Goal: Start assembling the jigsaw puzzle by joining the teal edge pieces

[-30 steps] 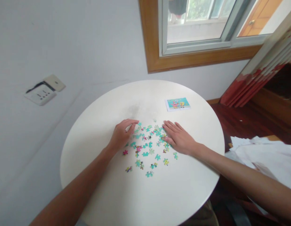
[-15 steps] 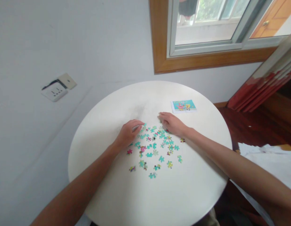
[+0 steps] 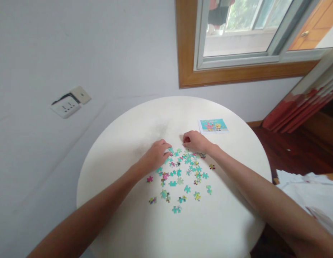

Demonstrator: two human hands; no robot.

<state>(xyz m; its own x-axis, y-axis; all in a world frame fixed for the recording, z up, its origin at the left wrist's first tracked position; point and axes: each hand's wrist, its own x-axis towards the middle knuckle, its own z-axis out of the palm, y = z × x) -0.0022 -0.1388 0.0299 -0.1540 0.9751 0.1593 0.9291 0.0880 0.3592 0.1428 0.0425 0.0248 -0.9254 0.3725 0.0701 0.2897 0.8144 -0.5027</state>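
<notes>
Loose jigsaw puzzle pieces [image 3: 173, 184], mostly turquoise with some pink and yellow, lie scattered on a round white table [image 3: 172, 233]. At the far left of the scatter is my left hand [image 3: 156, 155], thumb and fingers apart, its fingertips by a turquoise piece [image 3: 170, 150]. My right hand [image 3: 195, 141] rests at the far right of the pieces. Its fingers are curled towards the thumb, and whatever is between them is hidden. Beyond that hand lies a picture card [image 3: 213, 126] showing pink and yellow cartoon figures on turquoise.
A white wall with a socket [image 3: 66, 106] borders the table on the left. Behind it is a wood-framed window [image 3: 186, 77]. White papers [image 3: 312, 190] are stacked at the right, below a red and cream curtain [image 3: 286, 111].
My right hand's fingers have curled in from a flatter, stretched position. My left hand has shifted slightly right over the pieces, its thumb and fingers farther apart. The view has tilted slightly.
</notes>
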